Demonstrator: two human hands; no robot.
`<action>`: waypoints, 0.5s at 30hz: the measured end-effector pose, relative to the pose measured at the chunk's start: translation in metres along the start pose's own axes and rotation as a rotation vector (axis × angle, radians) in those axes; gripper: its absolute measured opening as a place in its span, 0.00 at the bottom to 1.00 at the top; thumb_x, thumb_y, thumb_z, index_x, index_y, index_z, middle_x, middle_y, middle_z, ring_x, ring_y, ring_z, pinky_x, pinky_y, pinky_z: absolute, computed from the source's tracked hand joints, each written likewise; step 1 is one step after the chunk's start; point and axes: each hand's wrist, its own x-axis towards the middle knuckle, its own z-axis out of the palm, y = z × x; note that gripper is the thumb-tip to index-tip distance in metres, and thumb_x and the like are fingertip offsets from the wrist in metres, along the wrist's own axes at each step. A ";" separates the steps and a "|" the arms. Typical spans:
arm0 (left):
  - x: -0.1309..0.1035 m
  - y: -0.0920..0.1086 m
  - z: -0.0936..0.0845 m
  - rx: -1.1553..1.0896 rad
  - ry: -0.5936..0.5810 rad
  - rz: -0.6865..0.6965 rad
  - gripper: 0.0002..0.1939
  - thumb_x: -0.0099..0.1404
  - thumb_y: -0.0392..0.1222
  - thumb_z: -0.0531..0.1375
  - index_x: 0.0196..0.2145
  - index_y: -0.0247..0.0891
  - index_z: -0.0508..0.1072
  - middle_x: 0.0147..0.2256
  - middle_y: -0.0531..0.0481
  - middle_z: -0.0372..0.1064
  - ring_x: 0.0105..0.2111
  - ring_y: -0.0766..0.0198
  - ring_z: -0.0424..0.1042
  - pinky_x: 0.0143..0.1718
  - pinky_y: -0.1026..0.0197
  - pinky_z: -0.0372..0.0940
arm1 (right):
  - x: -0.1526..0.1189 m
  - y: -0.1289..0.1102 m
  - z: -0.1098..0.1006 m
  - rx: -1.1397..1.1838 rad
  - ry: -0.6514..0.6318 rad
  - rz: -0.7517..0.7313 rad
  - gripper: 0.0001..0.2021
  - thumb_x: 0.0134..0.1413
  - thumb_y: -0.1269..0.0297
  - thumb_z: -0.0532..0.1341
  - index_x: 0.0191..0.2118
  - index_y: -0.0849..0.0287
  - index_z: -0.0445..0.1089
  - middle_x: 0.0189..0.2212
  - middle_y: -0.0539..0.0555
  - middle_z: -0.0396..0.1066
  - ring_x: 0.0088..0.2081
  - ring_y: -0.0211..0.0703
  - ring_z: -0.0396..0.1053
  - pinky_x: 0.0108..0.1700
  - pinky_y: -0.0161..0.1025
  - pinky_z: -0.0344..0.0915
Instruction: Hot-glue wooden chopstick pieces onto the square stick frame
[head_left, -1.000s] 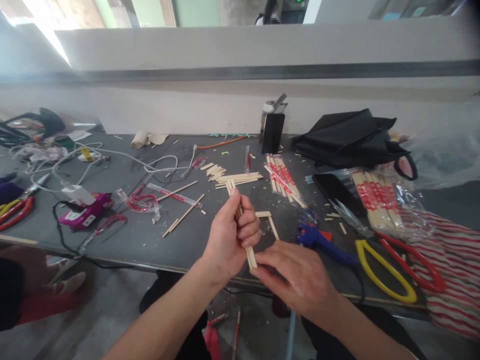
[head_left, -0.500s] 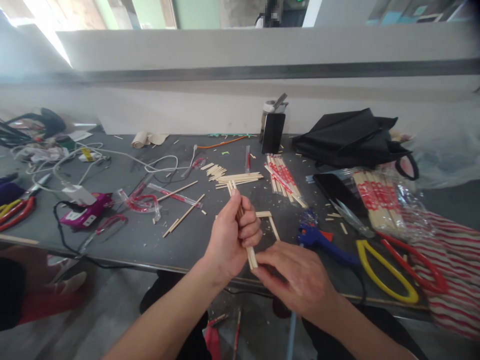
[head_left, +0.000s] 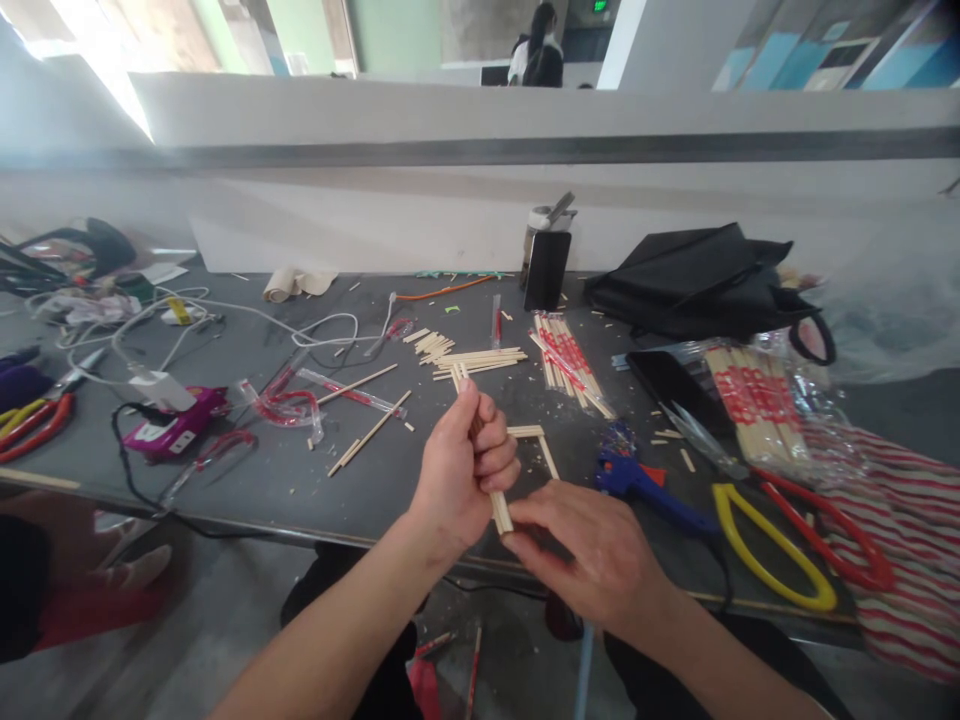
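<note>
My left hand (head_left: pixel 466 465) is closed around a small bundle of wooden chopsticks (head_left: pixel 500 512), which slants upright over the table's front edge. The bundle's upper ends poke out above my thumb. At its lower end, the thumb and forefinger of my right hand (head_left: pixel 592 550) pinch the sticks; the right hand's other fingers are curled and partly hidden. Just behind my hands, chopsticks joined at a corner (head_left: pixel 541 432) lie on the table, partly covered by my hands. A blue glue gun (head_left: pixel 652 490) rests right of them.
Large scissors with yellow and red handles (head_left: pixel 780 545) lie at the right front. Packs of chopsticks (head_left: pixel 566 360), cut sticks (head_left: pixel 480 360), a standing phone (head_left: pixel 547 270) and a black bag (head_left: pixel 697 280) are farther back. A purple power strip (head_left: pixel 176 420) and white cables (head_left: pixel 300 330) occupy the left.
The view has tilted up slightly. Both hands keep nearly the same hold, and the chopstick bundle has shifted a little to the left.
</note>
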 end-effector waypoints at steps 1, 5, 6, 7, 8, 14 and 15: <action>0.001 0.001 -0.001 -0.006 0.000 0.005 0.19 0.67 0.52 0.54 0.24 0.39 0.57 0.17 0.63 0.39 0.13 0.76 0.36 0.11 0.73 0.38 | 0.000 0.001 -0.001 -0.001 -0.005 0.003 0.01 0.58 0.67 0.61 0.36 0.57 0.69 0.26 0.49 0.73 0.27 0.37 0.68 0.31 0.35 0.62; 0.003 0.002 -0.001 -0.022 0.004 0.017 0.19 0.67 0.52 0.55 0.24 0.38 0.57 0.17 0.63 0.39 0.13 0.76 0.37 0.11 0.73 0.38 | 0.001 0.001 -0.002 0.009 0.025 -0.006 0.02 0.58 0.66 0.61 0.36 0.58 0.69 0.27 0.49 0.74 0.27 0.37 0.69 0.31 0.35 0.62; 0.003 0.001 -0.001 -0.021 0.007 0.017 0.19 0.67 0.52 0.55 0.24 0.38 0.57 0.17 0.63 0.39 0.13 0.76 0.37 0.11 0.73 0.38 | 0.001 0.002 -0.002 0.012 0.034 -0.011 0.02 0.58 0.66 0.61 0.36 0.58 0.69 0.27 0.50 0.74 0.27 0.37 0.69 0.31 0.35 0.63; 0.003 0.001 0.000 -0.018 0.009 0.015 0.19 0.67 0.52 0.55 0.24 0.38 0.57 0.17 0.63 0.39 0.13 0.76 0.37 0.11 0.73 0.38 | 0.001 0.002 -0.001 0.015 0.045 -0.016 0.02 0.58 0.66 0.61 0.36 0.58 0.69 0.27 0.50 0.74 0.28 0.37 0.69 0.31 0.35 0.63; 0.002 -0.001 0.000 -0.014 0.012 0.013 0.20 0.67 0.53 0.55 0.24 0.38 0.56 0.16 0.63 0.39 0.13 0.76 0.36 0.11 0.73 0.38 | 0.001 0.003 -0.001 0.014 0.056 -0.019 0.02 0.58 0.67 0.61 0.35 0.58 0.69 0.26 0.50 0.74 0.28 0.37 0.69 0.31 0.34 0.63; 0.002 -0.007 0.002 0.045 0.018 0.015 0.20 0.66 0.55 0.55 0.24 0.39 0.55 0.17 0.63 0.38 0.14 0.75 0.34 0.11 0.73 0.37 | 0.000 0.003 0.004 -0.016 0.050 -0.018 0.06 0.59 0.67 0.59 0.31 0.58 0.68 0.23 0.48 0.70 0.25 0.36 0.67 0.29 0.34 0.61; 0.002 -0.007 0.002 0.062 0.010 0.019 0.21 0.66 0.56 0.55 0.24 0.39 0.55 0.17 0.63 0.38 0.14 0.75 0.33 0.11 0.73 0.37 | 0.001 0.002 0.003 -0.018 0.032 -0.022 0.06 0.59 0.67 0.59 0.31 0.58 0.68 0.23 0.48 0.70 0.26 0.36 0.67 0.29 0.34 0.62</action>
